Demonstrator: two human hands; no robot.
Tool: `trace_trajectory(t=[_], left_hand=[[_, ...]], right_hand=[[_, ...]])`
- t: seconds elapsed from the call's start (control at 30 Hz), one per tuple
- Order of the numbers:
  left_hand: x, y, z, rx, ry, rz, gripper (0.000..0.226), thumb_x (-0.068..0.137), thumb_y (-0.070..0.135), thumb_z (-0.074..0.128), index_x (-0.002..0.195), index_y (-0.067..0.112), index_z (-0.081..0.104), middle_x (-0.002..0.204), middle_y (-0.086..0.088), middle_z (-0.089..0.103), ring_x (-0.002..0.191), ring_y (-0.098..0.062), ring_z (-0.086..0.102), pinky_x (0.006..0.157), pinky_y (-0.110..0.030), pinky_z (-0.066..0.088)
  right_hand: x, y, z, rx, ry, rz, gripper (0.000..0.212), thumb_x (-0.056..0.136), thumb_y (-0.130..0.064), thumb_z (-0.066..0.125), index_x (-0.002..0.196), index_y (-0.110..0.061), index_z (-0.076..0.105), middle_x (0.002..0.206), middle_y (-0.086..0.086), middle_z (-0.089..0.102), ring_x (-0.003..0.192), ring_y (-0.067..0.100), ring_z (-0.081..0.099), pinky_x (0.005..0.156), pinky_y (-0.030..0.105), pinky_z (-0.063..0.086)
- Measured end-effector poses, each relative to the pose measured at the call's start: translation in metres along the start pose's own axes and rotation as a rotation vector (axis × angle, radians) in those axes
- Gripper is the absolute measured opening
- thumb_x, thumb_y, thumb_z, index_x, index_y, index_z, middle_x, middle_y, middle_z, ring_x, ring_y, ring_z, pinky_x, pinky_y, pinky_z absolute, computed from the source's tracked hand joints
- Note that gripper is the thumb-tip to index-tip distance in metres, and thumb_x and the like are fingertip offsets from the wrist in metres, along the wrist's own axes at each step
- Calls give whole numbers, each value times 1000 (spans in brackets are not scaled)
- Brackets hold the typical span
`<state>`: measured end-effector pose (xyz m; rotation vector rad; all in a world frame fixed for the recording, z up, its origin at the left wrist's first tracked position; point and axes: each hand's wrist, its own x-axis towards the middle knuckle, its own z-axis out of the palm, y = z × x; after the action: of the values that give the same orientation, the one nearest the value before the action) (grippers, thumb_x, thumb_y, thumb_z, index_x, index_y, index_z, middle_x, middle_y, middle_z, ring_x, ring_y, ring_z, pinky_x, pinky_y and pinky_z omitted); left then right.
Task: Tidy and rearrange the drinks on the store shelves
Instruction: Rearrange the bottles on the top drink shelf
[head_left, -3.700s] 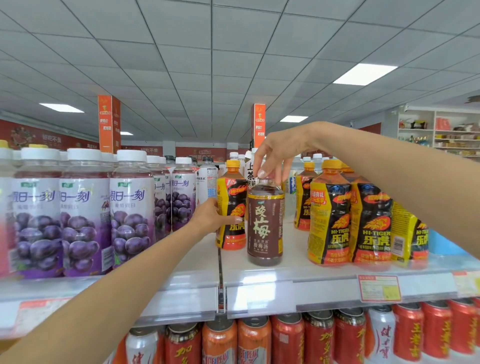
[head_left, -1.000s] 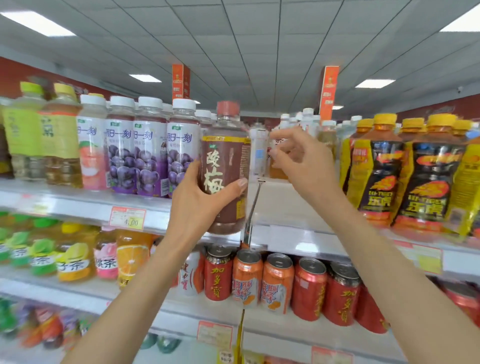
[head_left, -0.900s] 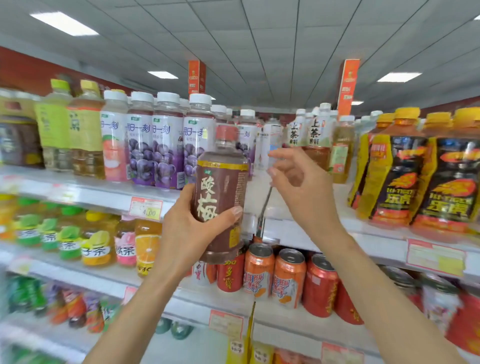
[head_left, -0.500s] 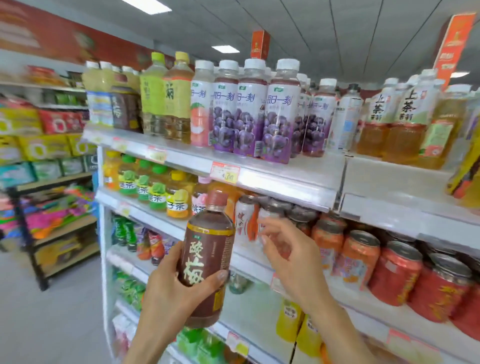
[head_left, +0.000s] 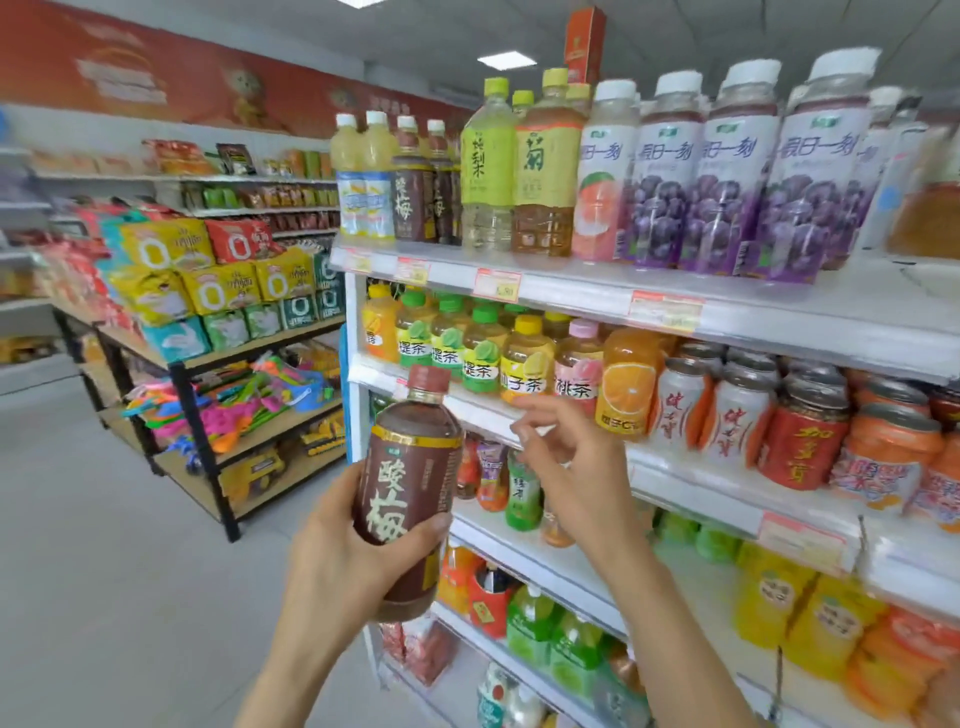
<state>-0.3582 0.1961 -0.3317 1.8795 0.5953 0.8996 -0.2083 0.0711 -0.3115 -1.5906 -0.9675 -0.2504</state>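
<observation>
Aisle of a shop, seen from the head camera. The left hand (head_left: 337, 566) gripped a dark brown plastic drink bottle with a reddish cap (head_left: 410, 488) round its lower body. The bottle was upright in the air before the white drinks shelves (head_left: 576, 291), resting on none. The right hand (head_left: 571, 467) hovered just beside it, empty, fingers loosely curled. Matching brown bottles (head_left: 413, 200) stood at the left end of the topmost shelf. That was likely where this one belonged, which would explain carrying it.
</observation>
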Motion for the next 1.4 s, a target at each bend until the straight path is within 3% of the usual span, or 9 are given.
trace_trajectory(t=[0.2,0.43,0.6,0.77,0.93,1.0,1.1,1.27,1.4], left_hand=[[32,-28,-53,25,18,-3,57,40,63,70,90,43,54,81,23,66,69,0,63,65,-38,56],[75,-61,-78,43,32,-9,60,39,65,68,91,38,54,80,14,68,67,0,62,65,-37,56],[128,-77,-80,71,18,37,56,41,65,69,91,46,51,81,19,66,71,0,62,67,-38,56],[193,-80,-71,64,-33,90,60,43,63,72,95,42,52,83,15,66,74,-6,64,67,-43,56],[255,-65,-54,83,-30,219,55,44,67,66,90,44,47,83,18,65,73,1,62,71,-40,55],[277,-54,-47,62,-42,258,57,46,66,67,93,42,47,85,17,66,76,-2,63,72,-41,54],[310,-35,-37,29,-61,319,63,48,65,68,100,36,48,88,17,65,81,-4,63,76,-41,53],[355,-3,-15,-55,-107,394,66,48,62,70,101,30,49,91,16,65,85,-4,63,78,-41,53],[383,18,0,-95,-146,442,77,44,66,71,106,25,51,99,11,67,91,-10,64,81,-41,53]], right_hand=[[12,-15,68,-7,-10,35,21,90,-14,58,103,-30,61,87,-13,65,67,10,60,61,13,43],[42,-3,121,2,-64,93,20,91,-13,58,105,-25,63,89,-7,64,74,17,63,54,6,41],[84,17,153,12,-25,56,25,90,-14,58,97,-38,60,91,-7,67,74,20,65,67,28,51],[133,37,179,35,25,26,26,89,-16,60,96,-41,60,91,-14,67,79,17,66,74,34,53],[183,43,185,47,36,-53,29,90,-13,59,98,-41,58,92,-18,66,86,3,64,78,35,55],[204,40,181,44,56,-75,23,91,-16,58,100,-37,60,91,-10,68,82,7,65,77,39,55],[232,31,169,6,72,-112,20,87,-30,56,98,-46,57,90,-7,67,81,16,66,75,45,54],[268,8,138,-136,93,-192,19,88,-30,58,106,-34,59,85,-7,63,78,18,65,74,42,54],[296,-14,112,-291,135,-247,23,89,-29,60,111,-28,60,88,-5,64,81,17,62,71,20,48]])
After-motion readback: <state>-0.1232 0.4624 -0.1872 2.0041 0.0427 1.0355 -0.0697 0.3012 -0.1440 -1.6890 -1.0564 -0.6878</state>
